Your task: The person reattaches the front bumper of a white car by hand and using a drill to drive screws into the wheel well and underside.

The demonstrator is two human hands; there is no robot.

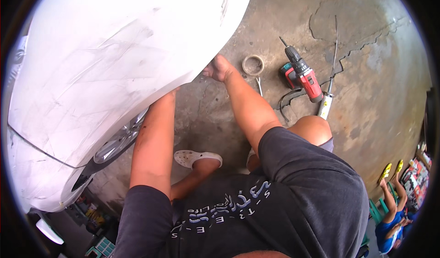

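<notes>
The car [137, 42] beside me is white, smudged and streaked grey; its wheel [120, 143] is silver. On the mottled brown-grey floor [380, 106], the drill [310, 84] is red and black, the tape roll [246, 66] tan. The shirt [311, 189] is black with pale lettering, the clog [187, 158] off-white, dotted with holes. Over there, somebody [387, 240] wears blue and yellow shoes [386, 171].

Smooth, glossy white car panel [114, 42] dulled by scuffs, metallic-looking wheel [110, 153], rough, cracked concrete floor [376, 106], drill [310, 85] in hard red and black plastic, matt dark cloth T-shirt [311, 184], smooth plastic-looking clog [185, 158]
</notes>
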